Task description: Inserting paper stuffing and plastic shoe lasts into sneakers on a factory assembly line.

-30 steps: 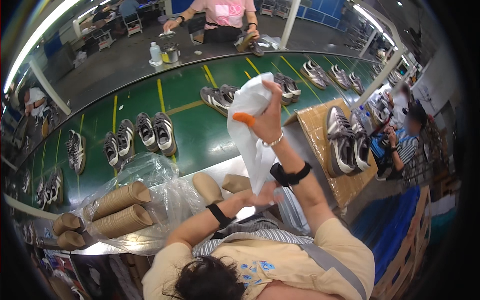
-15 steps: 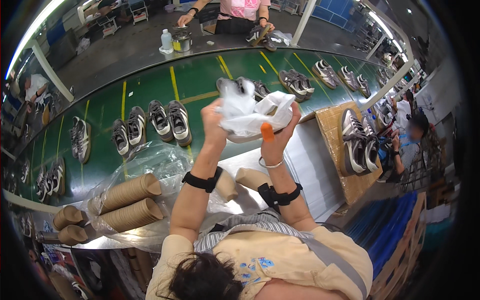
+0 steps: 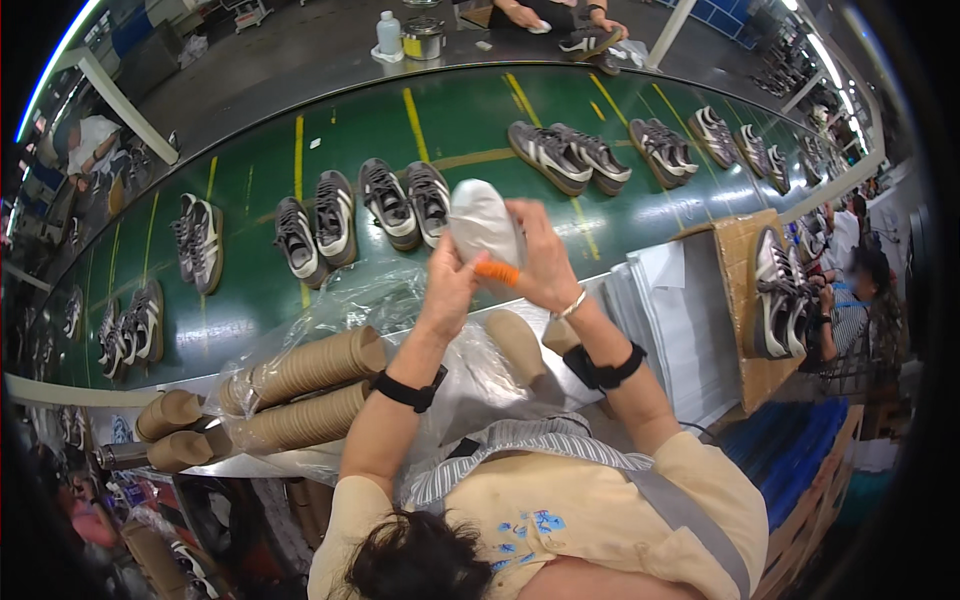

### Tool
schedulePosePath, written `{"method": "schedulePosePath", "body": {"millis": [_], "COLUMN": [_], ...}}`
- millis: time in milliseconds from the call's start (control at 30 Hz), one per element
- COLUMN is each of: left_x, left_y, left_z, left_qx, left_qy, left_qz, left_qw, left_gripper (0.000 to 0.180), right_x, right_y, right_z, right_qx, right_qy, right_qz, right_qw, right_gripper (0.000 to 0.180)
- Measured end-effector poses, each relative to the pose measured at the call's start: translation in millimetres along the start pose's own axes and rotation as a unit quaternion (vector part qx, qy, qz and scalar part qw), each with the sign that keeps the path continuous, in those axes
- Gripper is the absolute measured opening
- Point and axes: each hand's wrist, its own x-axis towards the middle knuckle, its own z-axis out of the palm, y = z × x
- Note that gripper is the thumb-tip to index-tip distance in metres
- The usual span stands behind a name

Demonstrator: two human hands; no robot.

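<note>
A white paper wad (image 3: 482,222) is pressed between both my hands above the green conveyor belt (image 3: 260,170). My left hand (image 3: 448,285) cups it from the left and below. My right hand (image 3: 538,255), with an orange cover on one finger, wraps it from the right. Both wrists carry black bands. Below my hands lie brown cardboard shoe inserts (image 3: 515,340) and stacks of them in a clear plastic bag (image 3: 310,370).
Pairs of grey sneakers (image 3: 405,200) ride the belt. More sneakers (image 3: 775,290) rest on a cardboard sheet at right, beside a stack of white paper (image 3: 670,310). Another person's hands (image 3: 530,12) work across the belt; a seated person (image 3: 850,300) is at right.
The loose white paper held up in my right hand has been crumpled by both hands into a compact rounded wad. My hands have come lower and closer together.
</note>
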Motion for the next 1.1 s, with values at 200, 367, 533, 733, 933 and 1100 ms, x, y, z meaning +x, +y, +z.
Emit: {"method": "schedulePosePath", "body": {"millis": [200,367,533,733,933,1100], "left_x": [25.7,100.6,168.7,214.4,224.5,234.6], "left_y": [42.2,54.2,13.5,25.2,37.9,39.3], "left_z": [-87.4,-180.0,-229.2,-260.9,-267.9,-266.3], "left_qx": [0.095,0.610,0.793,0.747,0.732,0.715], "left_qy": [-0.031,0.057,0.019,-0.173,-0.214,-0.261], "left_qz": [-0.088,-0.008,0.166,0.214,0.191,0.214], "left_qw": [0.991,0.791,0.585,0.605,0.618,0.612], "left_gripper": [0.036,0.053,0.073,0.026,0.013,0.012], "right_x": [-10.1,2.5,23.0,96.9,122.1,88.2], "right_y": [0.5,34.5,89.1,111.8,86.5,117.3], "right_z": [55.1,88.1,142.1,206.3,269.6,259.5], "right_qx": [0.023,-0.014,0.214,0.011,-0.130,-0.143], "right_qy": [-0.027,-0.076,-0.118,-0.162,-0.216,-0.284], "right_qz": [0.106,0.235,0.406,0.433,0.305,0.078], "right_qw": [0.994,0.969,0.881,0.887,0.918,0.945], "right_gripper": [0.060,0.050,0.049,0.053,0.052,0.052]}}
